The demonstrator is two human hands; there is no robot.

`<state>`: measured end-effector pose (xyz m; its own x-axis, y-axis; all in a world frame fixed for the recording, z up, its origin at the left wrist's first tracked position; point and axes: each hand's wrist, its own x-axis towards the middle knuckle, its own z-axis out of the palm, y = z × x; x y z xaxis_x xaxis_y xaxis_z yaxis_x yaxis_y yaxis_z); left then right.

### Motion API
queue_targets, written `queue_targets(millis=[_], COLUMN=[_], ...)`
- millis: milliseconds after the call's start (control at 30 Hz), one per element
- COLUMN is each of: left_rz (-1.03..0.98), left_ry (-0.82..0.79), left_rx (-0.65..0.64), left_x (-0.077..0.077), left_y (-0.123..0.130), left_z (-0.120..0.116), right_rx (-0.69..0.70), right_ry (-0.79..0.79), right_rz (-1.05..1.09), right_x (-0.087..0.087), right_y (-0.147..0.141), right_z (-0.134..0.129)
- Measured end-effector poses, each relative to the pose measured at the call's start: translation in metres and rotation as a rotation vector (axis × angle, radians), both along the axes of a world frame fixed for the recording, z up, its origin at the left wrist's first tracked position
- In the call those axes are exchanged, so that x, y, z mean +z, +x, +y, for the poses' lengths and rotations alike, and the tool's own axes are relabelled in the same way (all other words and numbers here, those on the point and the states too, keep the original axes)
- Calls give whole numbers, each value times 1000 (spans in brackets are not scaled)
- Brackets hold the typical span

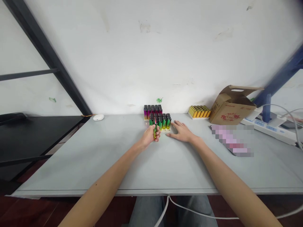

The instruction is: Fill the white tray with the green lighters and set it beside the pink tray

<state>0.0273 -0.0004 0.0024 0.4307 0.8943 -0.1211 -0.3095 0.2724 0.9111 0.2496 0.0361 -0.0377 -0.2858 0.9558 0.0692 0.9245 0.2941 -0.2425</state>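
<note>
My left hand is closed around a green-and-yellow lighter, held upright in front of a tray of lighters. A small reddish spot shows at the lighter's top; whether it is a button or a flame I cannot tell. Several green-to-yellow lighters with black tops stand in rows in a pale tray, partly hidden by that hand. To the right of this tray rests my right hand, fingers and thumb apart, holding nothing, its fingertips close to the tray's side. Behind stand purple lighters in a similar tray.
Yellow lighters lie tilted in a tray at the back right, beside an open cardboard box. Farther right is a white power strip with cables. A blurred pink item lies before the box. A white case sits left.
</note>
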Motion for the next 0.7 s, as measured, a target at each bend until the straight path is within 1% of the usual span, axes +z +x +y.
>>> queue_targets(millis=[267,467,567,700], left_rz=[-12,-157,-190,-187], left_ry=[12,96,113,112], left_rx=[-11,94,137,119], left_x=[3,13,15,15], left_y=[1,-3,-7,-8], left_z=[-3,-4,-3,-3], right_rx=[-4,-8,-3,3], right_ry=[-13,-6,-13,1], right_rz=[-3,-6,-1,4], right_x=[1,0,0,1], right_y=[0,-1,-1,-1], right_z=[-2,0,0,-2])
